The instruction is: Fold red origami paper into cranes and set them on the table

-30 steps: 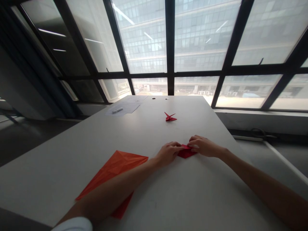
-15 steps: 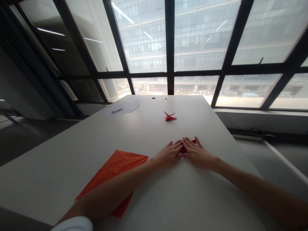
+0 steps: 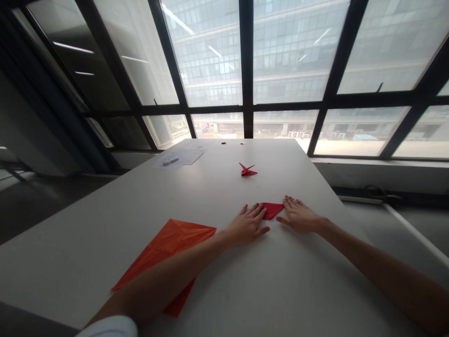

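A small piece of folded red paper [image 3: 272, 210] lies flat on the white table [image 3: 196, 187] between my hands. My left hand [image 3: 248, 225] rests flat with its fingers spread, the fingertips on the paper's left edge. On the other side, my right hand [image 3: 299, 215] lies open, its fingertips at the paper's right corner and its thumb near the lower edge. Beyond the hands stands a folded red origami figure [image 3: 249, 171] with pointed tips. A larger creased orange sheet [image 3: 168, 241] lies under my left forearm, which hides part of it.
White paper sheets [image 3: 192, 156] lie at the far left of the table, with a whitish marker-like stick [image 3: 170, 161] on them. Two small holes show near the far edge. Large dark-framed windows [image 3: 248, 70] rise behind the table.
My right hand has slid right, away from my left hand, uncovering the folded red paper. My left hand has stayed nearly in place.
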Demonstrator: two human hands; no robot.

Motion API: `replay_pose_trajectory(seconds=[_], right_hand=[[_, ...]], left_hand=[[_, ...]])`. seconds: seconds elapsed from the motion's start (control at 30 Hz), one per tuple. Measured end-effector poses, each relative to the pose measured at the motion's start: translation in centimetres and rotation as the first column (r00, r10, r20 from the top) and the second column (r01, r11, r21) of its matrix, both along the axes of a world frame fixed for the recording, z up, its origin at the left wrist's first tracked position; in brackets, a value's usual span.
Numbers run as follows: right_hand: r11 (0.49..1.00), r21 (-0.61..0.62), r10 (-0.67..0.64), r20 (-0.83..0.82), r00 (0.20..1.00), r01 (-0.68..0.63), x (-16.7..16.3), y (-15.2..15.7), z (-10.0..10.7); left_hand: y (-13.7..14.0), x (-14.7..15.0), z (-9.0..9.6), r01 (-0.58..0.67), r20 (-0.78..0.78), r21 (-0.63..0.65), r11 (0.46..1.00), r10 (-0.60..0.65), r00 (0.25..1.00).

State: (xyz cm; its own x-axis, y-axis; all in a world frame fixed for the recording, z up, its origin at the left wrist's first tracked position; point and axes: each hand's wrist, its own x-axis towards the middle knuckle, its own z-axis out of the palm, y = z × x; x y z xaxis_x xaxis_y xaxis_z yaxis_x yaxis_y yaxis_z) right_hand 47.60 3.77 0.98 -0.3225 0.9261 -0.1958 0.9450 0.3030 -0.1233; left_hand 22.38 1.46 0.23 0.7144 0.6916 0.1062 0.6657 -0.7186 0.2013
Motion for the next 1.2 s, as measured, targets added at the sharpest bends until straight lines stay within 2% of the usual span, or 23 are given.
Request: replay_pose_trajectory(seconds=[0.07,0.13,0.2,0.27,0.33,0.43,0.5,0.6,0.73,0.87,1.0,1.1,1.2], right_hand=[[0.994,0.073,-0.076,-0.004,0.997,0.076,-0.1,-0.1,0.3],[0.967,0.224,-0.114,-0.054,0.992,0.123,-0.8,-0.7,0.4],[0.917,0.388,-0.054,-0.104,0.993,0.09,-2.1,-1.6,0.2],[0.89,0.455,0.101,-0.115,0.988,-0.038,-3.4,-2.5,-0.4],[0.899,0.389,0.268,-0.12,0.956,-0.204,-4.2,-2.9,-1.2],[0.951,0.201,0.268,-0.161,0.95,-0.234,-3.8,-2.1,-2.3],[0.963,0.15,0.247,-0.172,0.954,-0.223,-2.9,-1.1,-2.7],[0.976,0.144,0.183,-0.163,0.969,-0.16,-1.7,0.3,-2.9],[0.975,0.158,0.182,-0.149,0.972,-0.158,-1.3,1.0,-2.8],[0.974,0.169,0.18,-0.158,0.971,-0.153,-1.5,1.0,-2.8],[0.976,0.174,0.159,-0.174,0.972,-0.129,-1.6,1.1,-2.9],[0.981,0.169,0.133,-0.195,0.972,-0.1,-1.8,1.0,-2.6],[0.983,0.176,0.1,-0.225,0.969,-0.061,-2.2,0.6,-2.1]], left_hand=[[0.0,0.0,0.1,0.004,0.003,-0.014,1.0,-0.004,1.0],[0.0,0.0,0.2,0.008,0.007,-0.02,1.0,-0.008,1.0],[0.0,0.0,0.2,0.006,0.005,-0.022,1.0,-0.005,1.0],[0.0,0.1,0.1,-0.007,0.004,-0.021,1.0,0.007,1.0],[-0.1,0.1,0.1,-0.02,0.009,-0.014,1.0,0.02,1.0],[-0.1,0.1,0.0,-0.021,0.002,-0.001,1.0,0.021,1.0],[-0.1,0.1,-0.1,-0.017,-0.019,0.002,1.0,0.017,1.0],[-0.1,0.0,-0.3,-0.046,-0.033,0.004,0.999,0.046,0.998],[-0.4,0.1,-0.3,-0.142,-0.001,-0.002,0.99,0.142,0.99],[-0.3,0.2,-0.3,-0.212,0.063,-0.014,0.977,0.213,0.975],[0.5,0.0,-0.5,-0.338,0.169,-0.016,0.941,0.336,0.927],[1.0,-0.2,-0.2,-0.347,0.309,0.047,0.937,0.317,0.897],[1.4,-0.6,0.2,-0.303,0.362,0.089,0.949,0.253,0.897]])
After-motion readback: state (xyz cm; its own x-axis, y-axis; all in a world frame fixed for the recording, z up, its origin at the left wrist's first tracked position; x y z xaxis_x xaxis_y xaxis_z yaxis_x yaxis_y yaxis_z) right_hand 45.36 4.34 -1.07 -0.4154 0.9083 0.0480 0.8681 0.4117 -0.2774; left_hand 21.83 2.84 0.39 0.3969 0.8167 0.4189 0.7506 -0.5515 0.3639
